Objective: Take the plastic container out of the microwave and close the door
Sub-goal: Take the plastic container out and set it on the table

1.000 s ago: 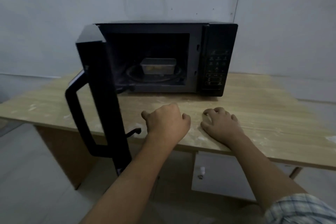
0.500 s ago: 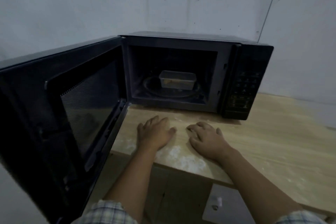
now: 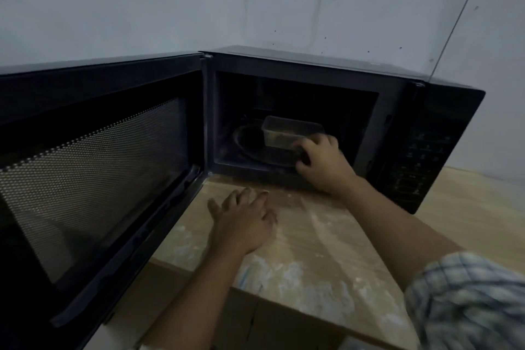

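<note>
A black microwave (image 3: 443,133) stands on a wooden table (image 3: 326,250) with its door (image 3: 93,167) swung wide open to the left. Inside it, a clear rectangular plastic container (image 3: 284,133) rests on the glass turntable (image 3: 247,142). My right hand (image 3: 324,162) reaches into the cavity. Its fingers are spread and touch the container's near right corner, while the thumb hangs lower, apart from the front wall. The container still sits flat on the turntable. My left hand (image 3: 244,221) lies palm down on the table in front of the microwave, fingers apart, holding nothing.
The open door juts out past the table's left front edge and fills the left side of the view. A control panel (image 3: 420,162) is at the microwave's right. A grey wall (image 3: 255,8) stands close behind. White powdery smears mark the tabletop.
My right hand has lifted off the table and gone into the microwave to the container. The view has moved closer and to the left. My left hand stays on the table.
</note>
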